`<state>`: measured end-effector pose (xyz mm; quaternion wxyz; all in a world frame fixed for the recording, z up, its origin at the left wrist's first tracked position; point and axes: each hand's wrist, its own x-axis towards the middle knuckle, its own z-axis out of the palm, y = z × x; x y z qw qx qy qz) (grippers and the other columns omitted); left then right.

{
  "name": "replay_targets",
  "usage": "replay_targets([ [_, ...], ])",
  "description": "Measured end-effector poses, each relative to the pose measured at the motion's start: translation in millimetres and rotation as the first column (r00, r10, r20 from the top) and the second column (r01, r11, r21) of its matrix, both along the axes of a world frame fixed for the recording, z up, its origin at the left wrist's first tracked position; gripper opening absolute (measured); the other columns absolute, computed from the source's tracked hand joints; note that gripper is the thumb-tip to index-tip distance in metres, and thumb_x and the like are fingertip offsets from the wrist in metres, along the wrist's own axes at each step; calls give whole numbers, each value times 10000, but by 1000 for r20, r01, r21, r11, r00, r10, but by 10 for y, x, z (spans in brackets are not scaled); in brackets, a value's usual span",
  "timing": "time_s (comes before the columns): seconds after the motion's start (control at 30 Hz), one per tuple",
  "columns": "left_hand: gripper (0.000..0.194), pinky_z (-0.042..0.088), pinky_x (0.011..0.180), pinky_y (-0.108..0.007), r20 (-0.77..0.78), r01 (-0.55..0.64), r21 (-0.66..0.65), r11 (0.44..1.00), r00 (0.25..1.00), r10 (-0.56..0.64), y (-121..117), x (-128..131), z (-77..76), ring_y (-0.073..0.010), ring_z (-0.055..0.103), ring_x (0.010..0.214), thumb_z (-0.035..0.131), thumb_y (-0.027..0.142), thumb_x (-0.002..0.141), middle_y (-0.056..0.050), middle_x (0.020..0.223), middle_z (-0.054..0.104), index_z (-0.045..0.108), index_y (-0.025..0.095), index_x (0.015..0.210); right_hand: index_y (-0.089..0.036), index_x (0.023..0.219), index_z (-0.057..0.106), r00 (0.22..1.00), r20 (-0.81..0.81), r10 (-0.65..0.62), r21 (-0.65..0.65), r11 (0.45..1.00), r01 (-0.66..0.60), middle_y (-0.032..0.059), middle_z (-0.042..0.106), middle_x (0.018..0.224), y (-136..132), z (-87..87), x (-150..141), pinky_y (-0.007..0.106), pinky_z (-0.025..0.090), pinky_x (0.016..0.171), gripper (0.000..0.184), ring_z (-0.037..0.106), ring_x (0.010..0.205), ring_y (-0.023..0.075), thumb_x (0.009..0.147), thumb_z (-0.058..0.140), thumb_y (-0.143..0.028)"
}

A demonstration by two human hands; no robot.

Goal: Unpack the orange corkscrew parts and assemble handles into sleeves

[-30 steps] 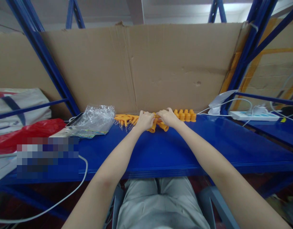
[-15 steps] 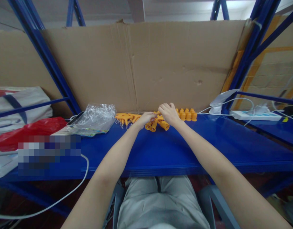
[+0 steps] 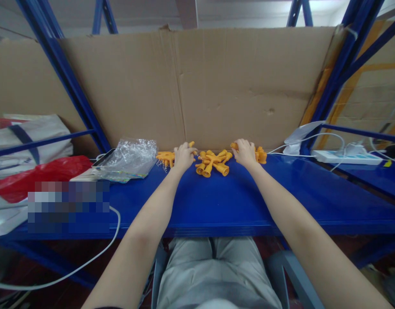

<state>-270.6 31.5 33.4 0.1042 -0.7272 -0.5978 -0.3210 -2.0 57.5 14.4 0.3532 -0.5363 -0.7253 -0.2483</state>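
At the back of the blue table, my left hand (image 3: 183,157) has its fingers curled over an orange plastic piece (image 3: 191,144), whose tip sticks out past them. My right hand (image 3: 245,152) is closed on another orange piece (image 3: 234,146) over the row of orange cup-shaped pieces (image 3: 261,155), covering most of that row. Between the hands lies a pile of orange branched pieces with flared ends (image 3: 213,163). Left of my left hand are more orange branched pieces (image 3: 165,158), with thin metal coils hanging at their front.
A clear plastic bag (image 3: 129,159) lies left on the blue table (image 3: 216,201). Further left are a red bag (image 3: 55,176) and a white cable (image 3: 115,223). A white power strip (image 3: 347,157) sits at right. Cardboard (image 3: 216,86) stands behind.
My hands were together over the middle pile and have moved apart, left hand to the left, right hand to the right. The middle pile is now uncovered.
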Motion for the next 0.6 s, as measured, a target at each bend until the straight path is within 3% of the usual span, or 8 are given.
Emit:
replay_targets([
  [0.1,409,357,985,-461,-79,-41,-49,998,996,37,-3,-52,-18,-279,576,1165,423,133,891,-100,1156,690,738,270,1113,-160,1098,603,998,-66,-20,-34,999,18,172,663,1071,37,-17,59,428,377,882,238,553,1041,313,905,479,-226],
  [0.37,387,377,995,-474,-149,-153,-152,976,980,131,113,-218,-197,-321,559,1212,480,140,862,-137,1223,670,710,250,1154,-188,1055,670,945,-284,-161,-233,968,95,157,662,1127,57,114,235,428,458,870,273,592,1073,318,865,588,-366],
  [0.6,440,371,1038,-514,-267,-279,-222,934,939,217,128,-286,-266,-336,471,1315,412,193,918,-180,1363,582,590,210,1320,-156,1040,714,937,-249,-247,-550,832,73,114,740,1058,75,131,263,278,471,765,272,671,941,222,857,633,-340],
])
